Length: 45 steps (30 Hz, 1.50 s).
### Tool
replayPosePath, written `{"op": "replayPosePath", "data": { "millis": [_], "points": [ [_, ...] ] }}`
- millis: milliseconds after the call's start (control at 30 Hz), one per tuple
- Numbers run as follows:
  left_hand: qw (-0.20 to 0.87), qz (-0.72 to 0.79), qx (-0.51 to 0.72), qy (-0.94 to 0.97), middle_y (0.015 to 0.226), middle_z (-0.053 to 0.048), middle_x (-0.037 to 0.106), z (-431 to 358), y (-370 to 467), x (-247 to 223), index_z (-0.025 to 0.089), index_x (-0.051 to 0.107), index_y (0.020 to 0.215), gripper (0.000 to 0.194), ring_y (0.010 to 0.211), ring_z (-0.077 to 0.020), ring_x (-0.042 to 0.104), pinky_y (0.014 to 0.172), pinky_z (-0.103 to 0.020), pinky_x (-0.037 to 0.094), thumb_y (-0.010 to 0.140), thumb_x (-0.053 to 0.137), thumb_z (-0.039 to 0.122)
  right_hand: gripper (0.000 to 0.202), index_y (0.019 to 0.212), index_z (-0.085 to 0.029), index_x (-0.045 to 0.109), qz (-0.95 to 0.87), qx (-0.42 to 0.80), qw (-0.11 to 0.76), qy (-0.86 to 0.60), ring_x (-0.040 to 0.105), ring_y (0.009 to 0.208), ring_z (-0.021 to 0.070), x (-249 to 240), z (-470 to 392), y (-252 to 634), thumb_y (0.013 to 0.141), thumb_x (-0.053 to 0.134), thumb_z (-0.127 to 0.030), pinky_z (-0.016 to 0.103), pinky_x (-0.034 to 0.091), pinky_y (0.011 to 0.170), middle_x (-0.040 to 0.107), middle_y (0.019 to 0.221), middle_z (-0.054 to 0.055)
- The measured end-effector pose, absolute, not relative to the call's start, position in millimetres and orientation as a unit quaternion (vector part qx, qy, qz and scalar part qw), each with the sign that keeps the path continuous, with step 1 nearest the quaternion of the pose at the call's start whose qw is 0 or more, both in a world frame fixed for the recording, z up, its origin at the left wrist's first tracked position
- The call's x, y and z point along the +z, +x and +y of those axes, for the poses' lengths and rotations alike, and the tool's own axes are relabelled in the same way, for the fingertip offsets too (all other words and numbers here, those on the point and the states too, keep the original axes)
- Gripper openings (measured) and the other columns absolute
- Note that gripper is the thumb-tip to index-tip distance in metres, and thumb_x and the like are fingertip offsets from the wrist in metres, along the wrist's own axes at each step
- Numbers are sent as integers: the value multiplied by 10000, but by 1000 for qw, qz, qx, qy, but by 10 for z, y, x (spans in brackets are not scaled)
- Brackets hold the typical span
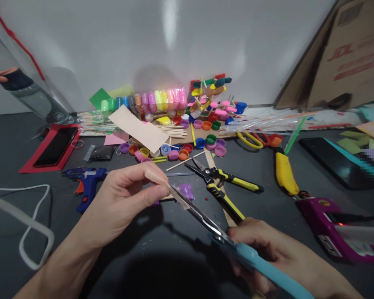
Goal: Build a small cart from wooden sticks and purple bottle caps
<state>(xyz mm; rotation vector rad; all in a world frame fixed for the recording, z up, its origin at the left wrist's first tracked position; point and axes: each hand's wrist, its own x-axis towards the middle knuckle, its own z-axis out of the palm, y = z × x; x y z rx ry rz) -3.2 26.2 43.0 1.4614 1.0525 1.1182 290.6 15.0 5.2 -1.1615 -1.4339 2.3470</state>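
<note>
My left hand (134,193) pinches a small strip of beige paper (156,177) between thumb and fingers. In my right hand (264,245) is a pair of scissors (249,255) with light blue handles. Their blades lie along the strip's edge, close to my left fingertips. Behind the blades rests a purple piece (186,192), partly covered. Yellow-and-black pruning shears (232,180) lie with jaws apart just beyond my right hand, over a wooden stick (210,160). A larger beige sheet (139,128) lies farther back, on top of craft sticks.
A blue glue gun (92,185) and a phone on red paper (54,145) lie left, near a white cable (46,232). Colourful caps (183,154) and clay packs (162,99) line the back. To the right are a yellow cutter (286,172), a black phone (336,162) and a magenta device (321,226).
</note>
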Motion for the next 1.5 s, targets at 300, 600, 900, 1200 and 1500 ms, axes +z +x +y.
{"op": "replayPosePath", "data": {
  "millis": [300,600,900,1200,1500],
  "points": [
    [485,427,452,615,822,27,662,270,-37,423,258,704,775,134,837,-123,598,774,-226,460,898,689,208,596,717,-137,664,-493,777,48,-389,476,457,77,148,158,2855,591,813,-701,173,382,405,564,587,-6],
    [503,413,451,611,830,7,673,278,-52,431,256,711,804,100,848,-153,616,806,-265,472,897,690,225,603,693,-126,647,-520,773,70,-357,471,463,69,57,179,2878,608,802,-702,152,350,391,576,601,6],
    [517,412,506,555,832,9,662,264,10,409,258,729,793,114,850,-145,596,797,-242,478,881,700,191,487,705,-124,673,-494,787,81,-362,477,455,61,98,153,2861,648,851,-573,140,359,386,584,595,3],
    [525,413,500,551,835,10,663,262,13,409,255,729,796,113,841,-142,592,781,-236,475,888,694,198,508,764,-118,671,-455,784,80,-414,463,411,39,20,23,2868,663,830,-590,131,370,393,574,550,-13],
    [521,398,512,555,817,-12,667,304,52,334,238,724,782,110,842,-161,602,795,-269,481,878,702,187,461,749,-102,645,-417,824,78,-375,487,396,35,-68,22,2841,674,844,-511,96,388,370,520,514,-37]
  ]
}}
